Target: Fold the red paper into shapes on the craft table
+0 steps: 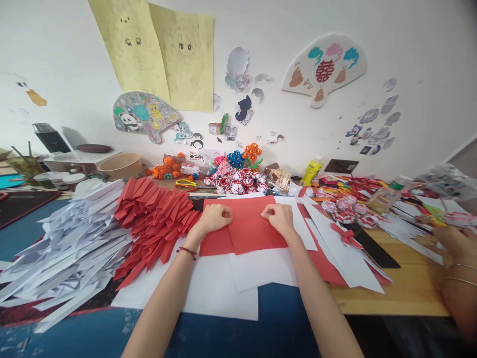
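A sheet of red paper (250, 231) lies in front of me, between my two hands. My left hand (214, 219), with a dark red cord bracelet at the wrist, is closed in a pinch at the sheet's left side. On the other side, my right hand (281, 218) pinches the same sheet near its right part. Another red sheet (215, 244) shows underneath at the left, and white paper sheets (219, 286) are spread below. To the left of my left hand stands a heap of folded red paper strips (152, 219).
Folded white paper strips (85, 243) pile up at far left. Red and white paper balls (242, 181), paper flowers (235, 159) and a yellow bottle (312, 171) line the wall. A co-worker's blurred hand (456, 243) is at right, beside white strips (345, 248).
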The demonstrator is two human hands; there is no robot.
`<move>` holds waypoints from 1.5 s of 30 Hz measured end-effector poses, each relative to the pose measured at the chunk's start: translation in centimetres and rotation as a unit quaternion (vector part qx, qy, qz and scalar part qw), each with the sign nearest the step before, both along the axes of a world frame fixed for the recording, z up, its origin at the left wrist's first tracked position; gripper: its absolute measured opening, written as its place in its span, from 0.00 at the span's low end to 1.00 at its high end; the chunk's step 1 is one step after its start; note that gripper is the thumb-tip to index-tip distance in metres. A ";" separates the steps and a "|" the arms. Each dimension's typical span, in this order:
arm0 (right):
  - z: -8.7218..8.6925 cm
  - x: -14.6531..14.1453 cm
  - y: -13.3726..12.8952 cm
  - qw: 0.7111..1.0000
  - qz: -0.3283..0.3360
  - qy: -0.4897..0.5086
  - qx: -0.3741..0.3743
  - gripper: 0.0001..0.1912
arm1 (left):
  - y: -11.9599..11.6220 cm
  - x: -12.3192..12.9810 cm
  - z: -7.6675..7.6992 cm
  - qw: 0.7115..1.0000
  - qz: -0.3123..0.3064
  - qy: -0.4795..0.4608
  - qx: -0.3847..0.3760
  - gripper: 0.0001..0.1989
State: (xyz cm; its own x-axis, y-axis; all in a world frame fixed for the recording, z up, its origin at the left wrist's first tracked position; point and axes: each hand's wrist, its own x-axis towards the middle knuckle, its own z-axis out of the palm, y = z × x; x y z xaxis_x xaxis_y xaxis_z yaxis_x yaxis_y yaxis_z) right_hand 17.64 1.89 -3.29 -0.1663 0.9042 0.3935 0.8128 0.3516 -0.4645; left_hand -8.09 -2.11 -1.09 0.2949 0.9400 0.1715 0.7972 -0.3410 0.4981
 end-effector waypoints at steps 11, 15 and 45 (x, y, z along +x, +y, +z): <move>0.0 1.0 -0.1 0.998 -0.047 -0.012 0.051 0.08 | -1.0 -0.7 0.3 0.983 0.129 0.040 0.123 0.10; -0.2 -0.5 -0.5 0.995 0.041 0.004 0.088 0.08 | -1.4 2.0 -0.5 0.969 0.095 0.093 0.209 0.12; 1.1 -3.1 -3.1 0.973 0.230 0.016 -0.021 0.05 | -2.2 2.9 -0.6 0.965 -0.007 0.151 0.216 0.12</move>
State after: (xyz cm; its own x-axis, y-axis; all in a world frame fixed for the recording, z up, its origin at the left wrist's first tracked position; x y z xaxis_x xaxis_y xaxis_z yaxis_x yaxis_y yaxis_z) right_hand 14.59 -1.18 -2.20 -0.5451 0.7528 0.3690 0.5597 0.6545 -0.5083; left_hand -5.20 -4.26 -1.65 0.4057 0.7953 0.4505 0.8772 -0.4772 0.0526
